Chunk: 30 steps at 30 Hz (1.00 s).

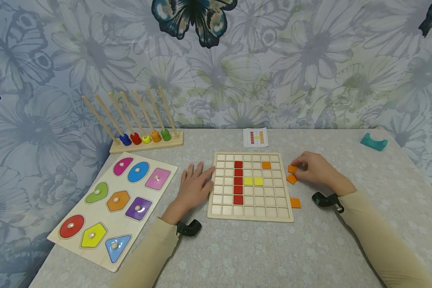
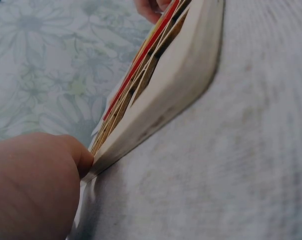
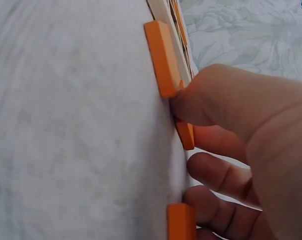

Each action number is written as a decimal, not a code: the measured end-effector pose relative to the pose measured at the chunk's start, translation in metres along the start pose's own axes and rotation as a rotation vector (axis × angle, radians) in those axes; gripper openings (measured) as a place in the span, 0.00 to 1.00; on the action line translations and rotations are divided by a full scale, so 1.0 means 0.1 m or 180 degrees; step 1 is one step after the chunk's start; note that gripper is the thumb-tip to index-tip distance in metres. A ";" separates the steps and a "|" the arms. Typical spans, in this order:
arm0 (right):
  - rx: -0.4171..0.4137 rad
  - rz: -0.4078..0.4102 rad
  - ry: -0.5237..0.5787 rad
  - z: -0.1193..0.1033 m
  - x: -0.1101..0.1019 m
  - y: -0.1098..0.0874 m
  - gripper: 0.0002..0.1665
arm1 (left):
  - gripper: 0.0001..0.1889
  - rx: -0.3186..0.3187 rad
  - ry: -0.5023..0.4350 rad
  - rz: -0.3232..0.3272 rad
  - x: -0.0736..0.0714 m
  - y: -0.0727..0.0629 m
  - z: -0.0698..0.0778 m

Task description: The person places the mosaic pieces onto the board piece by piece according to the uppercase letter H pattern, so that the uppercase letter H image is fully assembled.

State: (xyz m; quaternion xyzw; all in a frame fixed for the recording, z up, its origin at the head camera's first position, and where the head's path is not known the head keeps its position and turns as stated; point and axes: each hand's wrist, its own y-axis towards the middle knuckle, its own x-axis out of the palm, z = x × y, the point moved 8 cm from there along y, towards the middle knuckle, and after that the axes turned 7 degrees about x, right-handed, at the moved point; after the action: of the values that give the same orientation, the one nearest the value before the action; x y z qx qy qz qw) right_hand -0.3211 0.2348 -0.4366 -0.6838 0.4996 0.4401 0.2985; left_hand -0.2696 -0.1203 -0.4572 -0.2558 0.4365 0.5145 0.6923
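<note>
My left hand (image 1: 195,184) lies with its fingers spread, its digits at the left edge of the pale wooden grid board (image 1: 259,201) on the bench (image 1: 250,252); the left wrist view cuts most of it off. My right hand (image 1: 318,170) is curled narrow beside the board's right edge, thumb and index finger about a small orange square tile (image 1: 292,169), their tips partly hidden. A second orange tile (image 1: 291,179) lies just beside it, another nearer me. The right wrist view crops an orange tile (image 3: 180,222) at the bottom; I cannot tell which it is. Five red square tiles (image 1: 239,181), two yellow ones and one orange sit in the grid, reduced to slivers from the left wrist.
</note>
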 end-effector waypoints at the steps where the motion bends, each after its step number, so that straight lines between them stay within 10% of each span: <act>1: -0.0002 0.0010 0.0018 0.01 0.00 0.00 0.16 | 0.28 0.0002 0.0000 -0.0003 0.00 0.00 0.00; 30: 0.0119 0.0026 0.0059 0.02 -0.03 0.00 0.17 | 0.28 0.0012 0.0016 0.0018 0.00 0.00 0.00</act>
State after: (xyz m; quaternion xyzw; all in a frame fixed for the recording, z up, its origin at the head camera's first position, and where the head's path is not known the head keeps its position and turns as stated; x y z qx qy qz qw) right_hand -0.3218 0.2382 -0.4353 -0.6802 0.5132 0.4256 0.3048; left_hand -0.2691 -0.1205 -0.4572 -0.2545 0.4399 0.5151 0.6902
